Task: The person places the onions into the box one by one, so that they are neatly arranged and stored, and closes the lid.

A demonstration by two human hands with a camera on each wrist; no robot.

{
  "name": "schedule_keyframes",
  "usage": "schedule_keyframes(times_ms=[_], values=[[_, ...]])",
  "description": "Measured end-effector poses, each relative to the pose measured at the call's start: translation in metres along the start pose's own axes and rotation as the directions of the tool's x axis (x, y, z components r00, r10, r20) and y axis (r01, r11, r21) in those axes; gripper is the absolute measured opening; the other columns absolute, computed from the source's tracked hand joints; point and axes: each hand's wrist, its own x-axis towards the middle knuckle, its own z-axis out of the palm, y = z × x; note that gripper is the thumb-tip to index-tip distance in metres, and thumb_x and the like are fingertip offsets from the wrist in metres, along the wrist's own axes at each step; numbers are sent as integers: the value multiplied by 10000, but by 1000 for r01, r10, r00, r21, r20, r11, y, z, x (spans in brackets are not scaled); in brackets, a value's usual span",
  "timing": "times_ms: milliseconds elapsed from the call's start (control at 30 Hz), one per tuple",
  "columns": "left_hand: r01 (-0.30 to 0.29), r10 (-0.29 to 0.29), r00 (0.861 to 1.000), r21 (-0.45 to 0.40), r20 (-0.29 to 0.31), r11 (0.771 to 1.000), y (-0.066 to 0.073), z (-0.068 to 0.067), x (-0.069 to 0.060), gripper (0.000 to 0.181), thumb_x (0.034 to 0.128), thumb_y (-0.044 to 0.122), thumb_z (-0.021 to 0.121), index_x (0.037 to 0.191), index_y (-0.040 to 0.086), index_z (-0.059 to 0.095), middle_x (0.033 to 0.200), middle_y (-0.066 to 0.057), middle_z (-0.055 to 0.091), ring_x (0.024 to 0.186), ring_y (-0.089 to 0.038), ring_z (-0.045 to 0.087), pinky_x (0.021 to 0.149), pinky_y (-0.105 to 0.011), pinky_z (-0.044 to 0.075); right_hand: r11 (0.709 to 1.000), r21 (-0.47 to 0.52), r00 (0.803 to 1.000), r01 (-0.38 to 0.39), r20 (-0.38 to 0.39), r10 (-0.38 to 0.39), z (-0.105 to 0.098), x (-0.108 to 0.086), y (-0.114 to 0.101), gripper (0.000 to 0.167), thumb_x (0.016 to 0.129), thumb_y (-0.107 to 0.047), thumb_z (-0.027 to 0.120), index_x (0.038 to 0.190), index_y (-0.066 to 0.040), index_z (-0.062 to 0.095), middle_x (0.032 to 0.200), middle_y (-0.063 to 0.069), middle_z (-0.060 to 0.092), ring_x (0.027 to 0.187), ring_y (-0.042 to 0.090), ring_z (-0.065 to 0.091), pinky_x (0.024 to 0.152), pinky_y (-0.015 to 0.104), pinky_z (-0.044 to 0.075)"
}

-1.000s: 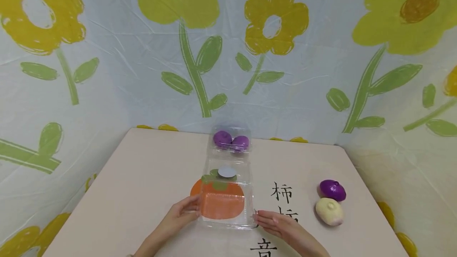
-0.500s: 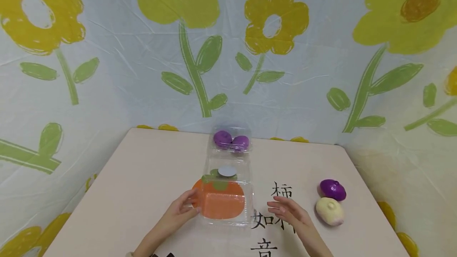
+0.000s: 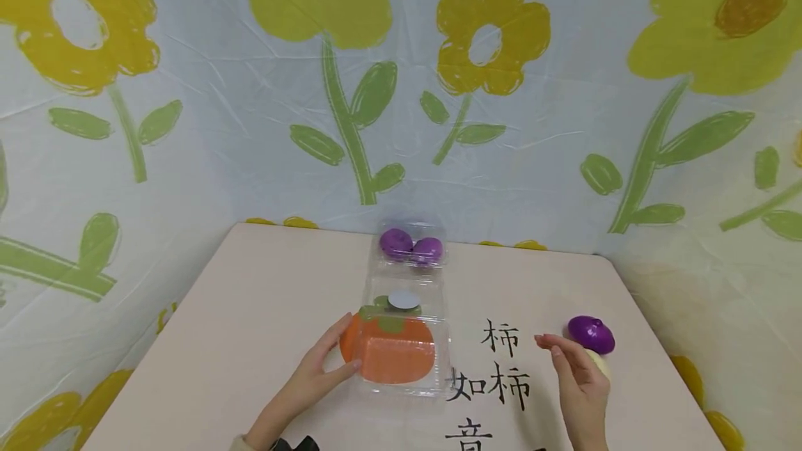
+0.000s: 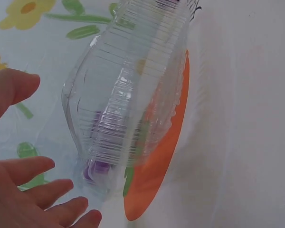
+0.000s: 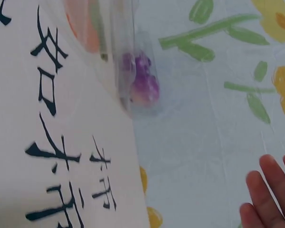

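A clear plastic clamshell box (image 3: 401, 374) sits over the orange persimmon print on the table. My left hand (image 3: 313, 374) is at its left side, thumb and fingers spread. In the left wrist view, the fingers of my left hand (image 4: 35, 185) look apart from the ribbed plastic (image 4: 118, 90). Two purple onion-like bulbs (image 3: 397, 244) lie inside clear plastic at the back; whether that joins the front box I cannot tell. My right hand (image 3: 583, 388), fingers loosely bent, is by a purple bulb (image 3: 591, 335) and largely hides a cream bulb (image 3: 599, 364).
A round white label (image 3: 404, 298) shows between the front and back plastic parts. The pale tabletop (image 3: 282, 284) bears black printed characters (image 3: 501, 337). A flower-patterned cloth (image 3: 263, 124) rises behind the table and along both sides.
My right hand has left the box's right side and moved right to the loose bulbs. My left hand has stayed by the box, its fingers spreading wider. The box has not visibly moved.
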Motion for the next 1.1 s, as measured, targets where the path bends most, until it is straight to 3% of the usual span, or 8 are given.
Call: schedule_keyframes(times_ms=[133,300,433,600,700,833,1000,1100], values=[[-100,100,995,64,6,993,-1,0,1,762,889,199,756,1539,133,364,1605,-104,296,1466,-353,258,1081,-640,281,999,-53,991,9,-133,-16,-9,6,0,184,989,59,515,1078,160,641,1006,42,750,1017,91,667,930,165,451],[-194,192,981,108,31,975,-2,0,2,762,895,189,749,1545,162,353,1606,-114,293,1458,-391,249,1054,-660,283,1000,-17,966,-16,-259,11,-20,13,2,181,982,59,524,1052,115,683,975,-12,756,1010,101,666,920,166,449],[-186,183,981,58,60,981,-3,0,6,784,905,194,738,1562,148,313,1624,-98,251,1479,-417,151,1080,-674,195,992,122,923,11,-384,37,-28,20,8,172,971,52,552,1037,155,673,927,27,760,945,133,682,907,177,468],[-180,180,977,-16,113,984,-7,2,11,806,907,130,721,1567,59,262,1646,-103,172,1489,-434,22,1076,-716,92,947,312,853,74,-513,102,-36,25,18,186,953,64,578,1018,228,635,875,98,755,829,176,704,846,201,513],[-208,211,966,-31,150,978,-13,3,14,810,906,90,708,1564,23,239,1655,-111,119,1483,-448,-24,1067,-730,63,931,356,829,80,-542,135,-42,26,25,170,945,85,573,1006,229,641,862,118,752,789,182,702,803,209,530],[-247,251,950,-42,184,968,-22,5,18,820,909,77,695,1568,18,212,1664,-110,53,1469,-474,-53,1065,-723,44,938,345,802,43,-572,173,-50,24,34,157,941,92,570,994,204,666,828,80,753,755,156,691,762,181,529],[-265,270,937,-52,220,963,-33,7,18,842,914,83,684,1586,64,178,1664,-120,10,1506,-363,-15,1157,-462,100,945,327,763,-14,-607,221,-56,20,45,159,941,80,571,985,181,685,789,30,747,728,127,674,731,154,521],[-257,266,938,-73,221,964,-38,6,18,885,890,68,709,1593,94,171,1666,-108,8,1521,-235,16,1137,-284,116,943,331,741,-40,-623,250,-58,17,52,167,945,67,568,985,177,687,782,15,745,730,113,673,722,146,525]])
